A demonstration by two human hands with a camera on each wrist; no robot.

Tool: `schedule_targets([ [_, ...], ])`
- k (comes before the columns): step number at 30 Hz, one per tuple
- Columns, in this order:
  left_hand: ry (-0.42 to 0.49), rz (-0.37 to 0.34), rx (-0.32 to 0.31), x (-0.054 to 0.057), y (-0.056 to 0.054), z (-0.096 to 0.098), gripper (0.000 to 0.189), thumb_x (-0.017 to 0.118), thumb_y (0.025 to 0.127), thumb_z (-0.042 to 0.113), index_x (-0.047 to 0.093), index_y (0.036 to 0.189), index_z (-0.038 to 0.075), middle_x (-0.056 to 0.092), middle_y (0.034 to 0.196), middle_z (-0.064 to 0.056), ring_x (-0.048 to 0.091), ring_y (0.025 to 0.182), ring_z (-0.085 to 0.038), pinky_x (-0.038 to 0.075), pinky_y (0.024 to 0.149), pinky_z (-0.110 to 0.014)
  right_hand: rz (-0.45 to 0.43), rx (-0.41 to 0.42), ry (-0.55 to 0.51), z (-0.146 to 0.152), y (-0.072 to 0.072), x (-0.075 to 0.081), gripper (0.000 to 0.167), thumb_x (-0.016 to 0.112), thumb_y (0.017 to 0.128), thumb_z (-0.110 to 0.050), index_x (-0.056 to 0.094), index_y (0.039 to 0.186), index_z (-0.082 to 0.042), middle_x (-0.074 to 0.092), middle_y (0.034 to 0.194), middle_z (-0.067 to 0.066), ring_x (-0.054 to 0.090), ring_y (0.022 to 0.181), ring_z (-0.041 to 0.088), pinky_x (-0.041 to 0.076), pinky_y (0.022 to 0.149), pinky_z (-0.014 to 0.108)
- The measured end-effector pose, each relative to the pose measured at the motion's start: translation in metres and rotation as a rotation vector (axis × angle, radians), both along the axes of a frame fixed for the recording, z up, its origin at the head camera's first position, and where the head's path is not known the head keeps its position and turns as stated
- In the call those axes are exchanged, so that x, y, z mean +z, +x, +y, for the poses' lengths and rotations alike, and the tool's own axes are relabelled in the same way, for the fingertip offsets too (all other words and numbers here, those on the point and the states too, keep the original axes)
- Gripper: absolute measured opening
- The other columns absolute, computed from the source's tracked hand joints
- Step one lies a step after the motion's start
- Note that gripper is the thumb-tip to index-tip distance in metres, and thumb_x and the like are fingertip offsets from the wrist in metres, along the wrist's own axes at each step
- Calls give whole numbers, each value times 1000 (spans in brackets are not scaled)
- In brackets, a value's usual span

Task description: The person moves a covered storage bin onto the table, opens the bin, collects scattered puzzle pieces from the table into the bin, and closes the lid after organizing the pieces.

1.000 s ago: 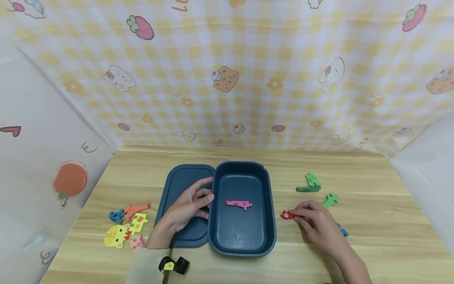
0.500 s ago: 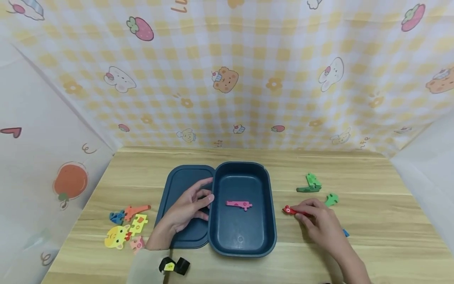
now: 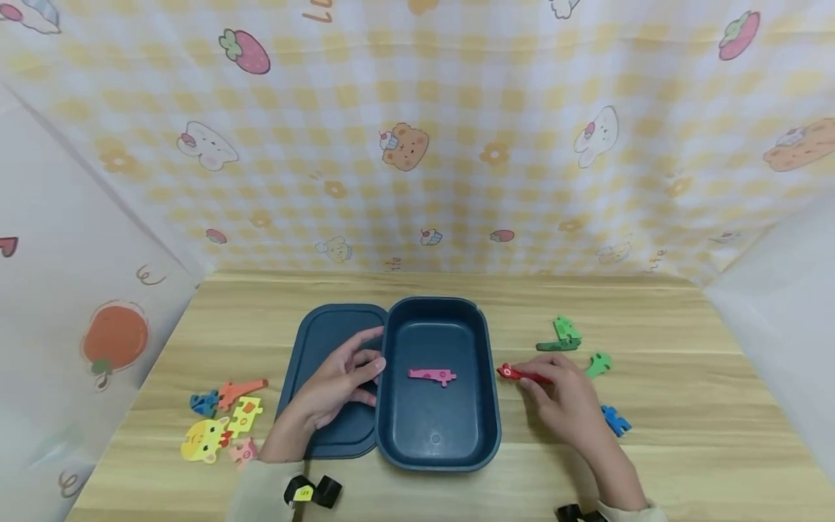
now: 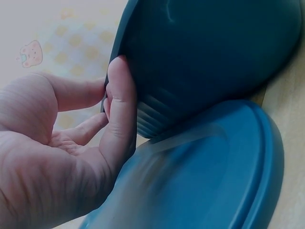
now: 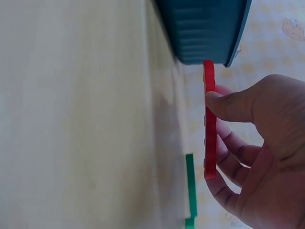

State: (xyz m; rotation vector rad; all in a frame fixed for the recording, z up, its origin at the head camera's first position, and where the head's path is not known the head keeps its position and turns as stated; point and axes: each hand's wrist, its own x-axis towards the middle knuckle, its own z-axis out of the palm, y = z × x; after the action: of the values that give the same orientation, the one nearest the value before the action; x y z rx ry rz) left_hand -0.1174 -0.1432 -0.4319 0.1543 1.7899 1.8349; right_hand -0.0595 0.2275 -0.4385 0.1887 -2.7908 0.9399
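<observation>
A dark blue plastic box (image 3: 435, 464) stands on the table with a pink puzzle piece (image 3: 432, 375) lying inside. My left hand (image 3: 339, 377) grips the box's left wall at the rim; in the left wrist view the thumb and fingers (image 4: 121, 95) pinch it from both sides. Just right of the box, my right hand (image 3: 564, 395) holds a flat red puzzle piece (image 3: 512, 372) between thumb and fingers. Seen edge-on in the right wrist view, the red piece (image 5: 210, 129) is raised off the tabletop, its tip pointing toward the box.
The matching lid (image 3: 326, 435) lies left of the box, partly under my left hand. Green puzzle pieces (image 3: 566, 333) and a blue one (image 3: 615, 420) lie at right. At left are several more, including a yellow giraffe-like head (image 3: 204, 440). A patterned curtain (image 3: 457, 87) hangs behind.
My right hand has lifted the red puzzle piece and carried it left and slightly away, closer to the box, uncovering the blue piece. My left hand stays on the rim.
</observation>
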Motion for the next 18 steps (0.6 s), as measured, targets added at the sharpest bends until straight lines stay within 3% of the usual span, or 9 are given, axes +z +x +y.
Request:
schedule_targets([
  [10,-3,2,-1,-2,0,0,69,62,109,23,26,167,17,58,122,-11,61,97,-19,64,69,-29,9,-17,-37,-13,-13,19,23,79,91,2,83,109,-11,73,107,8,70,99,24,61,84,34],
  [18,7,-1,12,-2,-1,1,67,61,109,20,27,166,17,57,123,-10,62,95,-18,64,69,-29,58,-57,-11,-17,-19,26,22,80,90,1,83,109,-10,74,105,12,70,98,31,55,78,37],
])
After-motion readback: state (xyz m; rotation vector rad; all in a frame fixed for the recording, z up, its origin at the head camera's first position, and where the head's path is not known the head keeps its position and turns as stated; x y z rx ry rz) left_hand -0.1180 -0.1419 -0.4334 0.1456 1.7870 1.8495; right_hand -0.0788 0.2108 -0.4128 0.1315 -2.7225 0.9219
